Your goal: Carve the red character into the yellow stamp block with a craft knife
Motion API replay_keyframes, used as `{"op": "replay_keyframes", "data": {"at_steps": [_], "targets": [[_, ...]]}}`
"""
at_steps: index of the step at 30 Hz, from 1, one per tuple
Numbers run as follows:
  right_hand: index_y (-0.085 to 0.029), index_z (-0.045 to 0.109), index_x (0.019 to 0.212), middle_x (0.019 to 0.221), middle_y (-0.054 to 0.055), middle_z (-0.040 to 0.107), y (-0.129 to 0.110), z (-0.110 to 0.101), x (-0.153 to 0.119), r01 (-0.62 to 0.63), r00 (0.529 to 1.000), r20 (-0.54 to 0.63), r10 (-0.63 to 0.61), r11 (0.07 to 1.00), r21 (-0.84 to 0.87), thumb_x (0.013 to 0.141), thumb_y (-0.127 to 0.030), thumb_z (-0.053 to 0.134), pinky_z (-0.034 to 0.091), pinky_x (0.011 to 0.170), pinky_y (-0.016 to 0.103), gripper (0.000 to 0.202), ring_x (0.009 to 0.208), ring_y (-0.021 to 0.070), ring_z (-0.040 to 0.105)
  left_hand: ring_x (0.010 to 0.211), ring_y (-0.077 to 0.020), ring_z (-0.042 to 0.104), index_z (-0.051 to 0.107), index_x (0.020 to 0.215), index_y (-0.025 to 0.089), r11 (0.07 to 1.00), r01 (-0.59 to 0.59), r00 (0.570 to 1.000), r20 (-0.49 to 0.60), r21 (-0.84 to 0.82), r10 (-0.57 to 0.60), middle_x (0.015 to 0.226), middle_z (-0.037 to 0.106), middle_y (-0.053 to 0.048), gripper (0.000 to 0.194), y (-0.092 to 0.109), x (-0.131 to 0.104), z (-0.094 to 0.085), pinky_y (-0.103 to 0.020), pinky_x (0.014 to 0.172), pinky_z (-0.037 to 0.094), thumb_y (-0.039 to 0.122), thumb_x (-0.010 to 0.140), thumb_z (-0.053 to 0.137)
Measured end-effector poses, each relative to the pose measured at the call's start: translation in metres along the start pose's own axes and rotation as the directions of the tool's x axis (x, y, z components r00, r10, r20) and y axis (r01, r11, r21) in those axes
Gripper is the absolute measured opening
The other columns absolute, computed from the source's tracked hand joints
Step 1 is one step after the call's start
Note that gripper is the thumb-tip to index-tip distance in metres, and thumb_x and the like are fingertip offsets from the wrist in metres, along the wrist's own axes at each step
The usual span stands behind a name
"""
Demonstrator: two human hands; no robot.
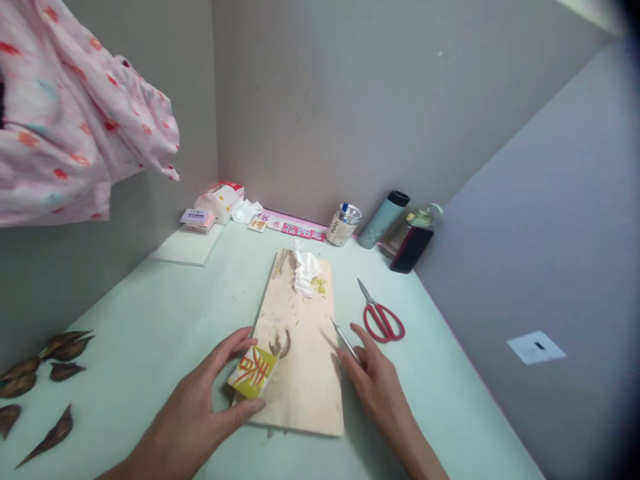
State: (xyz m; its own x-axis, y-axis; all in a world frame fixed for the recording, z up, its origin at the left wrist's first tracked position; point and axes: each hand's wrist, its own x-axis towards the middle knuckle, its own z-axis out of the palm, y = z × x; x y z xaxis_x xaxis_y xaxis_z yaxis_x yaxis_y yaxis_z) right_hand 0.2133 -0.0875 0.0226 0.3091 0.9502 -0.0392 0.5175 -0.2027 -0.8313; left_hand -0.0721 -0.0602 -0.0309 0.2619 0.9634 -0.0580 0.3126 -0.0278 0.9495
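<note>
My left hand grips a small rectangular block by its edges, thumb on the near side and fingers on the far side. Its yellow and white top face bears a red character. My right hand holds a slim carving knife like a pen, its pointed tip aimed away over the board and apart from the block. Below both lies a wooden board with dark stains and a brown curled scrap beside the block. Crumpled white tissue and yellow-green shavings rest on its far end.
Red-handled scissors lie right of the board. Along the back stand a can, a blue-green tumbler, a bottle and a dark phone-like slab. Dried brown pods lie left. Patterned pink cloth hangs upper left.
</note>
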Motion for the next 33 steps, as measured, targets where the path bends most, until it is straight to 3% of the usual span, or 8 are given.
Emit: {"op": "replay_keyframes", "data": {"at_steps": [5, 10, 12, 14, 17, 20, 25, 33], "targets": [[-0.015, 0.068, 0.125, 0.067, -0.001, 0.061, 0.006, 0.026, -0.043, -0.007, 0.997, 0.072, 0.01, 0.999, -0.036, 0.094, -0.048, 0.058, 0.039, 0.058, 0.028, 0.046, 0.062, 0.0204, 0.057, 0.137, -0.0353, 0.061, 0.049, 0.148, 0.028, 0.996, 0.052, 0.998, 0.04, -0.069, -0.05, 0.147, 0.063, -0.013, 0.083, 0.014, -0.006, -0.004, -0.055, 0.118, 0.043, 0.046, 0.072, 0.076], [-0.016, 0.062, 0.135, 0.072, 0.0, 0.066, 0.001, 0.036, -0.079, -0.006, 0.982, 0.188, 0.015, 0.999, -0.047, 0.1, -0.046, 0.053, 0.047, 0.059, 0.027, 0.047, 0.064, 0.0203, 0.063, 0.137, -0.0339, 0.061, 0.045, 0.15, 0.028, 0.998, 0.062, 0.998, 0.016, -0.02, -0.062, 0.143, 0.067, -0.012, 0.084, -0.006, -0.033, -0.028, -0.049, 0.113, 0.051, 0.046, 0.073, 0.074], [-0.016, 0.067, 0.128, 0.072, 0.0, 0.068, 0.002, 0.031, -0.091, 0.026, 0.982, 0.189, -0.011, 0.997, -0.075, 0.1, -0.046, 0.055, 0.051, 0.058, 0.026, 0.042, 0.062, 0.0198, 0.066, 0.136, -0.0343, 0.061, 0.044, 0.151, 0.033, 0.994, -0.009, 0.999, -0.03, 0.113, 0.012, 0.143, 0.067, -0.009, 0.08, -0.013, -0.045, -0.032, -0.051, 0.113, 0.052, 0.045, 0.077, 0.074], [-0.018, 0.07, 0.125, 0.08, 0.004, 0.074, 0.005, 0.026, -0.101, 0.129, 0.988, 0.1, -0.121, 0.989, -0.075, 0.103, -0.042, 0.052, 0.057, 0.065, 0.024, 0.037, 0.072, 0.0203, 0.073, 0.138, -0.0346, 0.059, 0.046, 0.149, 0.039, 0.953, -0.114, 0.988, -0.069, 0.282, 0.138, 0.149, 0.062, -0.005, 0.074, -0.013, -0.053, -0.029, -0.054, 0.114, 0.051, 0.041, 0.08, 0.074], [-0.024, 0.071, 0.128, 0.093, 0.005, 0.076, 0.013, 0.028, -0.113, 0.349, 0.93, -0.092, -0.355, 0.934, -0.074, 0.106, -0.028, 0.05, 0.059, 0.075, 0.021, 0.03, 0.085, 0.0186, 0.076, 0.133, -0.0313, 0.062, 0.038, 0.153, 0.041, 0.87, -0.288, 0.952, 0.018, 0.4, 0.307, 0.149, 0.061, -0.003, 0.081, -0.003, -0.054, -0.012, -0.048, 0.11, 0.055, 0.03, 0.083, 0.076], [-0.025, 0.068, 0.132, 0.089, 0.004, 0.075, 0.02, 0.037, -0.121, 0.469, 0.867, -0.142, -0.478, 0.878, -0.093, 0.105, -0.02, 0.055, 0.059, 0.069, 0.02, 0.031, 0.075, 0.0164, 0.074, 0.125, -0.0323, 0.063, 0.035, 0.155, 0.038, 0.762, -0.431, 0.895, 0.121, 0.483, 0.43, 0.14, 0.066, -0.005, 0.083, 0.008, -0.051, 0.001, -0.049, 0.105, 0.053, 0.026, 0.084, 0.077], [-0.021, 0.066, 0.136, 0.085, 0.004, 0.074, 0.024, 0.036, -0.132, 0.557, 0.812, -0.09, -0.576, 0.812, -0.176, 0.103, -0.015, 0.059, 0.056, 0.059, 0.021, 0.035, 0.067, 0.016, 0.071, 0.126, -0.0321, 0.059, 0.032, 0.158, 0.027, 0.639, -0.535, 0.834, 0.225, 0.553, 0.503, 0.145, 0.062, -0.01, 0.075, 0.022, -0.052, -0.003, -0.046, 0.107, 0.043, 0.032, 0.093, 0.071], [-0.021, 0.066, 0.136, 0.079, 0.003, 0.064, 0.015, 0.028, -0.142, 0.555, 0.826, -0.046, -0.561, 0.825, -0.106, 0.099, -0.004, 0.056, 0.051, 0.053, 0.023, 0.043, 0.061, 0.0155, 0.065, 0.119, -0.0314, 0.061, 0.038, 0.151, 0.023, 0.617, -0.562, 0.818, 0.257, 0.551, 0.515, 0.134, 0.065, -0.01, 0.06, 0.031, -0.043, 0.003, -0.045, 0.102, 0.044, 0.028, 0.096, 0.063]]}}
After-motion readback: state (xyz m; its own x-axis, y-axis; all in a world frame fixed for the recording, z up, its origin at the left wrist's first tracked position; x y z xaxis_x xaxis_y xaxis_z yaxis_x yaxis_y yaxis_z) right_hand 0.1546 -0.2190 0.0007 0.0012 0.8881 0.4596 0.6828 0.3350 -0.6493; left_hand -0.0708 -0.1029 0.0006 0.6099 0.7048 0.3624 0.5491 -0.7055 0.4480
